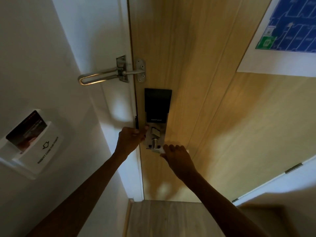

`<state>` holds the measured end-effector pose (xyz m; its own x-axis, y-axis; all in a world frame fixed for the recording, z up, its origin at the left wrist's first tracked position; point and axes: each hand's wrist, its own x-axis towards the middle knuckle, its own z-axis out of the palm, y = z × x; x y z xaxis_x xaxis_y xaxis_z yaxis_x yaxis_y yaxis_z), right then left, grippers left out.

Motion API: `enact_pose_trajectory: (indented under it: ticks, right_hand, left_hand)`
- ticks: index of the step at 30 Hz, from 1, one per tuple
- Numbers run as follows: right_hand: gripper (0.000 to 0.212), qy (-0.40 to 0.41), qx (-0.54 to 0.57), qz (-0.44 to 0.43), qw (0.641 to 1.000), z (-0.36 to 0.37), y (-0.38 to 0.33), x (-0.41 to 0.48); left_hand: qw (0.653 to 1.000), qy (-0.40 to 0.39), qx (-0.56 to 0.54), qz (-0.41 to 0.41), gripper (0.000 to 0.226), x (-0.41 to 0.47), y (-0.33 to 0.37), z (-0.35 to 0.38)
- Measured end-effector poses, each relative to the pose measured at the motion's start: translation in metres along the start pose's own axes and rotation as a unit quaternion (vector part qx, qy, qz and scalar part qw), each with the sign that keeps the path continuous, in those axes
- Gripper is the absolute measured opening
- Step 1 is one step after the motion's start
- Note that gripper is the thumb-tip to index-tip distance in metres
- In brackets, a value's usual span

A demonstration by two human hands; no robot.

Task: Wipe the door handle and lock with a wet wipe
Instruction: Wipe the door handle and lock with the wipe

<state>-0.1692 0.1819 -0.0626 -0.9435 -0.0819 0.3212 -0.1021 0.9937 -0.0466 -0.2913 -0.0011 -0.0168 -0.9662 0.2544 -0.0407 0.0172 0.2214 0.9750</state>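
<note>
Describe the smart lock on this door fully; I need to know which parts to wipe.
The smart lock is a tall plate mounted on the wooden door near its edge. Its upper part is a black panel printed "SMART LOCK"; the lower part looks like brushed silver metal with a thumb-turn and the lever handle. The left hand touches its left edge, while the right hand presses a white wipe on the handle.

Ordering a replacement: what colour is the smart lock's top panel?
Black, on a silver plate; the smart lock's top panel shows best in the head view.

Pale wood-grain door point(213, 100) — matt; lock point(157, 106) glossy black plastic (brushed metal plate below); swing latch point(102, 76) shiny metal.
</note>
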Motion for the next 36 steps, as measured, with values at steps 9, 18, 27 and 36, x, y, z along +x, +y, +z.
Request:
enact_pose_trajectory:
  ticks: [9,18,27,36]
  right_hand:
    - [0.035,-0.29,0.23,0.031,0.929,-0.025,0.02,0.045]
    - [0.038,-0.097,-0.006,-0.046,0.994,-0.002,0.012,0.005]
    - [0.048,-0.418,0.169,0.157,0.879,-0.007,0.022,0.069]
    - [0.024,0.01,-0.017,0.038,0.999,0.016,0.003,0.016]
  left_hand:
    - [1.0,-0.004,-0.003,0.001,0.036,0.003,-0.002,0.0]
    - [1.0,-0.006,-0.018,-0.006,0.028,0.001,0.001,-0.001]
    - [1.0,-0.01,-0.005,0.003,0.031,0.001,0.002,-0.002]
    - [1.0,-0.001,0.007,0.01,0.033,0.003,-0.001,0.001]
